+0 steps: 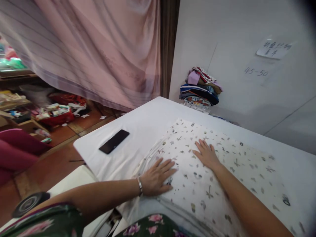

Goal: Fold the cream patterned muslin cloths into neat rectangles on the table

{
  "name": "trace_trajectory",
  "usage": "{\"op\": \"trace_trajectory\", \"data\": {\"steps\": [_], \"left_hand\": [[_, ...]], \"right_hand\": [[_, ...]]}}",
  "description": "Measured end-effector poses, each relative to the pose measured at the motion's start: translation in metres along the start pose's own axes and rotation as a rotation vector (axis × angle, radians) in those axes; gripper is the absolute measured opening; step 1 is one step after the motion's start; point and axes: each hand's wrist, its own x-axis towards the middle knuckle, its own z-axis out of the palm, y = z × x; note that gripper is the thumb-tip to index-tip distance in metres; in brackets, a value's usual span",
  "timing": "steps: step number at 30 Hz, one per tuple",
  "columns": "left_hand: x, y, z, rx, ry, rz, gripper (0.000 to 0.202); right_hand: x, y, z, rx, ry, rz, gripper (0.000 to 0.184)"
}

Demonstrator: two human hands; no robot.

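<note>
White fabric printed with small dark motifs is spread over the white table. My left hand, with a silver bracelet on the wrist, lies flat on the fabric near its left edge, fingers apart. Further right, my right hand rests flat on the same cloth with its fingers spread. Neither hand grips anything. Along the left and near edges the fabric shows several layered folds. Part of the cloth is hidden under my right forearm.
A black phone lies on the table's left side. Folded clothes are stacked by the wall at the back. A pink curtain hangs behind the table. Left on the floor stands a red basket of items.
</note>
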Motion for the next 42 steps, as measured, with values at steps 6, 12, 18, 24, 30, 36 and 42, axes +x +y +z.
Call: {"op": "trace_trajectory", "data": {"steps": [6, 12, 18, 24, 30, 36, 42], "left_hand": [[-0.002, 0.003, 0.003, 0.001, 0.068, 0.011, 0.063], [0.001, 0.004, 0.005, 0.005, 0.109, 0.036, 0.063], [-0.025, 0.013, 0.002, -0.026, 0.279, -0.013, 0.04], [-0.078, -0.006, -0.006, -0.089, 0.511, -0.453, 0.029], [-0.092, -0.017, -0.008, -0.054, 0.457, -0.675, 0.024], [-0.088, -0.011, -0.002, -0.09, 0.513, -0.708, 0.016], [-0.09, -0.017, 0.002, -0.194, 0.622, -0.698, 0.011]], "right_hand": [[-0.038, -0.02, 0.008, -0.027, 0.087, 0.033, 0.064], [-0.075, -0.031, 0.016, -0.041, 0.037, 0.046, 0.063], [-0.138, -0.029, 0.028, -0.061, 0.141, 0.067, 0.061], [-0.171, -0.023, 0.044, 0.001, 0.222, 0.117, 0.059], [-0.151, -0.099, 0.011, 0.504, 0.349, -0.016, 0.042], [-0.119, -0.197, -0.008, 0.858, 0.218, -0.213, 0.023], [-0.088, -0.24, 0.0, 0.612, 0.183, -0.317, 0.024]]}}
